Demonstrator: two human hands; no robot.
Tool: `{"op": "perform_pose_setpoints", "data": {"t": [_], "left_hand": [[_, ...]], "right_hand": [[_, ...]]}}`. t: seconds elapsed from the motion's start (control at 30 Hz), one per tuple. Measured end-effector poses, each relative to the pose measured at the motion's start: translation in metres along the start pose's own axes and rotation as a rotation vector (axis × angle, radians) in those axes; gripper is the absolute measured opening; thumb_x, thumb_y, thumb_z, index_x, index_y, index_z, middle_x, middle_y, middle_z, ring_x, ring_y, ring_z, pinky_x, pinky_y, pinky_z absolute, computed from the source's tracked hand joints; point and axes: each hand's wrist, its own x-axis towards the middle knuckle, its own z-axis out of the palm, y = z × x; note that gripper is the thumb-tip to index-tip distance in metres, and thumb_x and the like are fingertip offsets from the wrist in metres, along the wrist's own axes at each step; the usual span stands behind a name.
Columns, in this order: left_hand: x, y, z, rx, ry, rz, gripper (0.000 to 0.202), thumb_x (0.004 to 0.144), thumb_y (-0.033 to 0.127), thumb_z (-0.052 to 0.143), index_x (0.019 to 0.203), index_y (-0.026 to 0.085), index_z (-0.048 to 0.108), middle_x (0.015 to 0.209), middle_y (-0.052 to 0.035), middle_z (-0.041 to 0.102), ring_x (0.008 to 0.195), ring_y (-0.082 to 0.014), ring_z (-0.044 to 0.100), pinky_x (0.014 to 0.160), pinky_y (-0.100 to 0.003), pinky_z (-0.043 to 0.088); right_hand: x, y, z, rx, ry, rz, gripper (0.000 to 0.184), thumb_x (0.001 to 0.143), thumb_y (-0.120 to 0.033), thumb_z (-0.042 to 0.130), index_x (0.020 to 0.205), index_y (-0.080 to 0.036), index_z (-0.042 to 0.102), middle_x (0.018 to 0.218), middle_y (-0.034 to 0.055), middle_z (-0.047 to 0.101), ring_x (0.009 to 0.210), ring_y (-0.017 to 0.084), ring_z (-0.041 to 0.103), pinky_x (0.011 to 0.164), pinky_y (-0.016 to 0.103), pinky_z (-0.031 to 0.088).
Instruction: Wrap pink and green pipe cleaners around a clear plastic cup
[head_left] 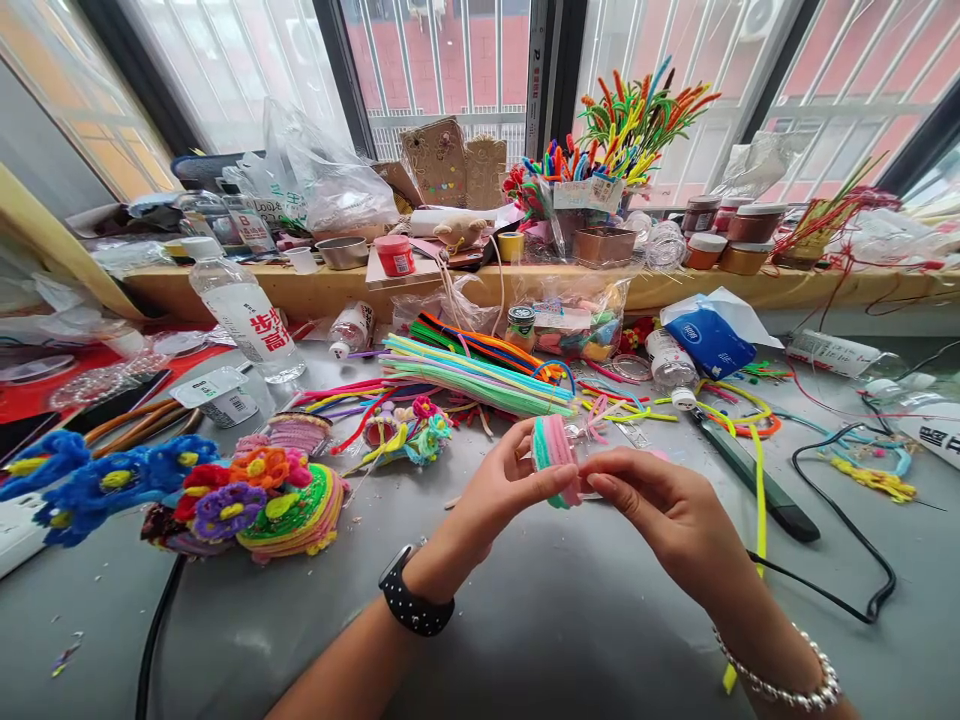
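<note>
My left hand (501, 490) pinches a coiled disc of pink and green pipe cleaner (553, 448), held upright on its edge above the grey table (540, 620). My right hand (660, 510) meets it from the right, fingertips pressed against the coil's side. A black watch sits on my left wrist and a bead bracelet on my right. Behind the hands lies a bundle of straight pipe cleaners (480, 375) in green, pink and orange.
Finished pipe-cleaner flowers (255, 495) and blue flowers (97, 480) lie at the left. A water bottle (244, 310), a tissue pack (709, 340), a black tool (754, 480) with its cable, and loose scraps crowd the table. The window ledge (480, 285) holds jars and bags.
</note>
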Motion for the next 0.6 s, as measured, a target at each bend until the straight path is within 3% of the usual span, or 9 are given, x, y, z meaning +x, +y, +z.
{"op": "perform_pose_setpoints", "data": {"t": [0.4, 0.6], "left_hand": [[-0.0022, 0.0023, -0.0008, -0.051, 0.019, -0.067, 0.045, 0.066, 0.035, 0.074, 0.106, 0.023, 0.057, 0.098, -0.0028, 0.062, 0.088, -0.017, 0.059, 0.078, -0.028, 0.045], [-0.0024, 0.0005, -0.0006, -0.088, 0.024, -0.107, 0.042, 0.07, 0.033, 0.071, 0.108, 0.022, 0.056, 0.097, -0.0022, 0.064, 0.086, -0.0156, 0.061, 0.076, -0.027, 0.048]], "right_hand": [[0.0018, -0.0003, -0.0002, -0.108, -0.024, -0.097, 0.011, 0.083, -0.028, 0.058, 0.082, -0.025, 0.069, 0.074, -0.004, 0.071, 0.067, 0.009, 0.062, 0.062, 0.015, 0.049], [-0.0021, -0.0006, 0.0024, 0.004, -0.027, 0.012, 0.015, 0.083, -0.033, 0.058, 0.088, -0.024, 0.069, 0.083, 0.0, 0.071, 0.076, 0.013, 0.065, 0.067, 0.021, 0.052]]}}
